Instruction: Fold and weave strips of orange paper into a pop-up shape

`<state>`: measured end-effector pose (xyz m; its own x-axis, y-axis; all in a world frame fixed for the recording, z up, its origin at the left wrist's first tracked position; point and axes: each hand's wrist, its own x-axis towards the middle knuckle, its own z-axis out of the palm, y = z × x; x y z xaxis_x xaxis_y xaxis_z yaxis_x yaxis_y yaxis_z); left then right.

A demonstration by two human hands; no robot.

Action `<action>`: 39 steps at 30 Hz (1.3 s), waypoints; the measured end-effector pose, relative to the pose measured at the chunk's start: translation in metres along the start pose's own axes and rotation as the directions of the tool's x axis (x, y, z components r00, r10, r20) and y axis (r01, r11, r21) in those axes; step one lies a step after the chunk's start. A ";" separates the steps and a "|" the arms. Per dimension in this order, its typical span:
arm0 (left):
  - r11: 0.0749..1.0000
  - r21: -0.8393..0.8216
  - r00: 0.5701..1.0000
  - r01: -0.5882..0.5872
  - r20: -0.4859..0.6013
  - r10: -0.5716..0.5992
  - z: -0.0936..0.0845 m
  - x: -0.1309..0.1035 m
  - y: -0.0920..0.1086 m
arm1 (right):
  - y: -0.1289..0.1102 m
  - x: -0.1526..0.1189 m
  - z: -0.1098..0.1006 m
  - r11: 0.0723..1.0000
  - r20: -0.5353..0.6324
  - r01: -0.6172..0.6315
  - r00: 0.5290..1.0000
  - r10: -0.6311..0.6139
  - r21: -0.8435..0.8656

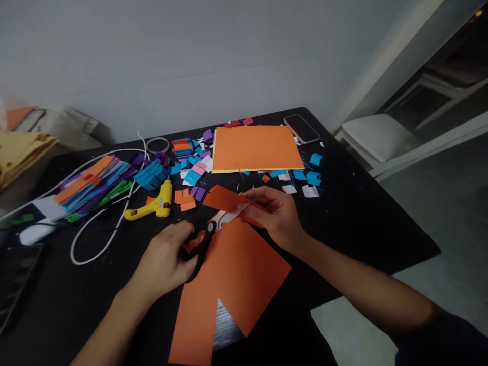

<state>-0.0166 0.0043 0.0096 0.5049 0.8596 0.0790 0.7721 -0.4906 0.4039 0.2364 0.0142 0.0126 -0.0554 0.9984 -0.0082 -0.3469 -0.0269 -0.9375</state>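
The left hand (165,262) grips the scissors (212,227) by the handles, and the right hand (280,216) pinches the orange strip (221,198) at the blades, above the orange sheet (249,259) on the table (366,218); a straight cut likely requires keeping the strip taut.

Dark sleeve (444,339) on the right arm (366,284), both forearms (122,310) bare.
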 end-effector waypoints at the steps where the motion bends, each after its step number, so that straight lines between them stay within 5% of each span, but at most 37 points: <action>1: 1.000 -0.003 1.000 0.000 0.003 0.000 0.000 0.000 0.000 | 0.000 0.000 0.000 1.000 0.005 -0.003 1.000 0.003 0.003; 16: 0.996 -0.072 0.999 -0.053 0.006 0.053 -0.004 0.003 0.004 | 0.000 -0.002 0.000 1.000 -0.007 -0.020 1.000 0.020 -0.004; 39: 0.984 -0.177 0.999 0.035 0.020 -0.032 -0.003 0.000 0.003 | 0.008 0.005 -0.004 1.000 -0.021 0.000 1.000 0.000 -0.024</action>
<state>-0.0153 0.0035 0.0141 0.4874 0.8719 0.0473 0.7091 -0.4269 0.5612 0.2366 0.0191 0.0034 -0.0361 0.9992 -0.0150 -0.3240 -0.0259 -0.9457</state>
